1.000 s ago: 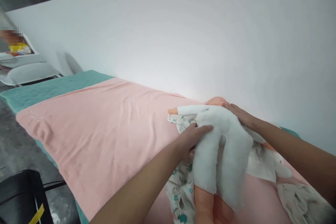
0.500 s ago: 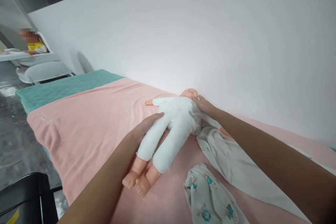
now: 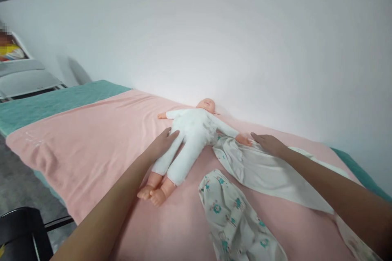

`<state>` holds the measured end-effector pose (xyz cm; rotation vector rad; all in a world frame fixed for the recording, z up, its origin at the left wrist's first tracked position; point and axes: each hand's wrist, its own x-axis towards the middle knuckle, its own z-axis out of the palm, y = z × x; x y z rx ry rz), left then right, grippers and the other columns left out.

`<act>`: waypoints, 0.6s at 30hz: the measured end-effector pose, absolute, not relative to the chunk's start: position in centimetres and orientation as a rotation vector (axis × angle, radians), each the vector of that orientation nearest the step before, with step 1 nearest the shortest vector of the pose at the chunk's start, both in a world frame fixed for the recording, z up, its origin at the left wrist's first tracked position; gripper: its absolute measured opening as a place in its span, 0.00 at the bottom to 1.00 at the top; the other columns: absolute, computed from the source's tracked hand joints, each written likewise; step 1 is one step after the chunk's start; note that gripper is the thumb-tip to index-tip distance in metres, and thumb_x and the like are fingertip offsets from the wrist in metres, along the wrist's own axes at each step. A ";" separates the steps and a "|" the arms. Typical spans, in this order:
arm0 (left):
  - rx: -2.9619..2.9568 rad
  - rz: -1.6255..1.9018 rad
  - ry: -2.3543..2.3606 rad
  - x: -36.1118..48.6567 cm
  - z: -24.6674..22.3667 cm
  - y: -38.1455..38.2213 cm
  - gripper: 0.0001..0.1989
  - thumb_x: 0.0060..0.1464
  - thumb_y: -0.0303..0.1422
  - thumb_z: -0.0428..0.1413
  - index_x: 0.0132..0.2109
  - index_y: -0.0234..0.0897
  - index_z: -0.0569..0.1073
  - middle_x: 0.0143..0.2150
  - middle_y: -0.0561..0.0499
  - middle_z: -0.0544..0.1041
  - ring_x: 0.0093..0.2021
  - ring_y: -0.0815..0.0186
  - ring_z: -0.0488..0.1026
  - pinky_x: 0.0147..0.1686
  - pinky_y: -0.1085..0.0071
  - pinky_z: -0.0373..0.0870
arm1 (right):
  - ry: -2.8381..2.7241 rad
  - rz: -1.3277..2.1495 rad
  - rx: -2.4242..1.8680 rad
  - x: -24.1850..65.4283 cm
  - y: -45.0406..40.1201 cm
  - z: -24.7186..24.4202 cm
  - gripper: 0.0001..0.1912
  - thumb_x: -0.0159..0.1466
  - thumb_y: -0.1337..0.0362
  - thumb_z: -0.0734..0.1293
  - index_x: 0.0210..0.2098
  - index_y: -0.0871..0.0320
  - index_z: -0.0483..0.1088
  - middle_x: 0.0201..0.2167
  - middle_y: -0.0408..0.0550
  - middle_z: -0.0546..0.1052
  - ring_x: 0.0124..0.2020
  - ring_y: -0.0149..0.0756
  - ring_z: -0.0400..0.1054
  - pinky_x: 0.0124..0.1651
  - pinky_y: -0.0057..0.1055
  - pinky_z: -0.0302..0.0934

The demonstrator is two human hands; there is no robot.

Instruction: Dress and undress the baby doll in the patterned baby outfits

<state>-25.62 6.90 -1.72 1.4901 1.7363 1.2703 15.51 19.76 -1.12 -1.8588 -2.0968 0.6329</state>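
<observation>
A baby doll [image 3: 191, 124] with a white cloth body lies on its back on the pink blanket [image 3: 101, 142], its head near the wall. My left hand [image 3: 163, 140] rests against the doll's hip and upper leg, fingers apart. Just beyond the doll's outstretched hand, my right hand [image 3: 269, 143] hovers over or touches a white garment [image 3: 263, 169]; its fingers look apart, holding nothing visible. A second piece of white clothing with teal prints [image 3: 232, 216] lies crumpled nearer to me.
Teal bedding [image 3: 61, 100] shows beyond the pink blanket at the left and right. A white wall [image 3: 214, 40] stands behind. At far left are a white chair [image 3: 30, 81] and part of a person [image 3: 10, 51]. A black object [image 3: 24, 232] is at lower left.
My right hand has left the doll's shoulder and moved right, past the doll's hand. The doll's arm now lies stretched out in view. My left hand stays at its hip. The view has shifted right.
</observation>
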 end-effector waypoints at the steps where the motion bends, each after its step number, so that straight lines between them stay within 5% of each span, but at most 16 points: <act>1: 1.599 1.147 1.908 -25.1 -1.3 6.3 0.29 0.55 0.50 0.53 0.57 0.35 0.69 0.53 0.37 0.74 0.51 0.46 0.72 0.50 0.53 0.68 | -2.164 0.618 -1.870 16.4 18.4 -0.8 0.31 0.60 0.37 0.56 0.31 0.56 0.75 0.43 0.58 0.79 0.48 0.56 0.70 0.56 0.47 0.56; 5: 2.226 0.892 2.048 -20.7 1.1 2.0 0.25 0.61 0.40 0.48 0.63 0.38 0.61 0.63 0.36 0.62 0.63 0.45 0.59 0.59 0.47 0.58 | -2.499 0.577 -1.907 18.2 13.1 0.7 0.36 0.59 0.33 0.55 0.41 0.56 0.76 0.49 0.55 0.77 0.51 0.56 0.69 0.53 0.44 0.59; 10: 2.605 0.564 1.261 -14.7 1.6 -4.9 0.28 0.56 0.30 0.52 0.63 0.49 0.61 0.61 0.49 0.68 0.61 0.58 0.64 0.58 0.62 0.64 | -2.669 0.541 -1.843 18.5 8.0 0.8 0.45 0.50 0.34 0.66 0.58 0.59 0.65 0.57 0.60 0.70 0.56 0.58 0.64 0.54 0.44 0.59; 14: 2.737 0.413 1.160 -12.7 -0.1 -7.2 0.38 0.46 0.18 0.51 0.64 0.45 0.59 0.63 0.46 0.64 0.67 0.55 0.54 0.64 0.54 0.55 | -2.590 0.336 -1.895 18.5 6.5 -1.4 0.47 0.51 0.37 0.67 0.59 0.62 0.61 0.59 0.65 0.65 0.59 0.59 0.59 0.53 0.46 0.58; 18: 2.805 0.339 1.296 -11.8 -0.8 -7.0 0.30 0.47 0.18 0.51 0.58 0.44 0.65 0.63 0.46 0.65 0.68 0.52 0.51 0.65 0.46 0.48 | -2.377 0.122 -2.010 17.9 6.4 -3.8 0.38 0.58 0.37 0.61 0.54 0.61 0.63 0.54 0.63 0.67 0.56 0.56 0.60 0.51 0.48 0.57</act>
